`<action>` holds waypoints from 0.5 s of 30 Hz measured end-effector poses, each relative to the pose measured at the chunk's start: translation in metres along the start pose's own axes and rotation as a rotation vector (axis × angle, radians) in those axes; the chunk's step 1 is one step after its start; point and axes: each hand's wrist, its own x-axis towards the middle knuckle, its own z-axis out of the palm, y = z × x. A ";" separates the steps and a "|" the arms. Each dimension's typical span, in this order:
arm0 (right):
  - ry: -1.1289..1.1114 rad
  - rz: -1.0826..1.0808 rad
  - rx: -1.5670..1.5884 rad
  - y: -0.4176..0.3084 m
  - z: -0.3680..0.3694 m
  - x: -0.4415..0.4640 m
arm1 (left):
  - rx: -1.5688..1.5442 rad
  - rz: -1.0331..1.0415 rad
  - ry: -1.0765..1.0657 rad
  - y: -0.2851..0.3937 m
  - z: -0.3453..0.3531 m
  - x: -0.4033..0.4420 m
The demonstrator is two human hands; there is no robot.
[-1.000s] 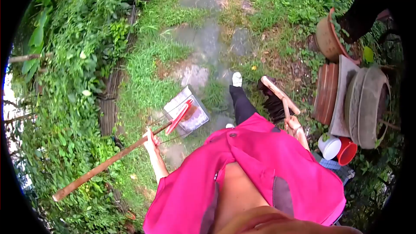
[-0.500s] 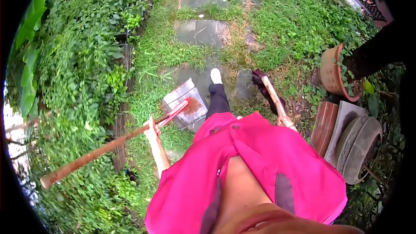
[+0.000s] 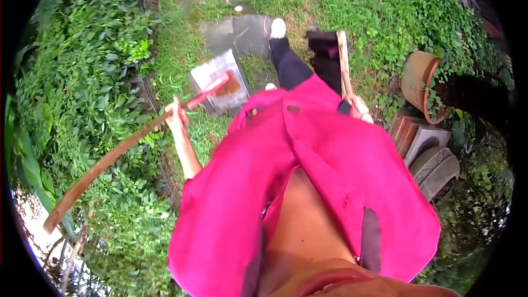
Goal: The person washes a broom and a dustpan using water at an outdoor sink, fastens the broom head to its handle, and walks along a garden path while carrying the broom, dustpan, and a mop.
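My left hand (image 3: 177, 116) is closed round the wooden handle of a long-handled dustpan (image 3: 199, 80). Its pan is a pale metal sheet with a reddish-brown patch, joined to the handle by a red bracket; the handle's far end slants down to the left. On the other side, my right hand (image 3: 358, 107) grips the pale stick of a broom (image 3: 344, 60), which has a dark purple-black head. The head's edges are blurred. Both tools hang out in front of me, either side of my legs.
Paving slabs (image 3: 253, 33) run ahead through grass (image 3: 297, 5). Dense leafy plants (image 3: 82, 77) border the left behind a low edging. To the right stand a clay pot (image 3: 415, 85) lying tilted, a stone slab (image 3: 426, 143) and a rounded stone piece (image 3: 434, 170).
I have stepped forward along the slabs, so the pot and stones sit lower and nearer. Both tools are carried along, still held; the broom's dark head now shows wider beside my leg.
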 end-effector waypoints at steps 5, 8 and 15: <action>0.110 0.146 0.082 -0.156 0.077 0.079 | 0.005 -0.104 0.051 0.104 0.084 0.089; 0.043 0.117 0.125 -0.252 0.119 0.099 | -0.010 -0.030 0.025 0.167 0.123 0.147; -0.008 0.169 0.492 -0.485 0.220 0.180 | 0.053 -0.064 0.064 0.306 0.246 0.304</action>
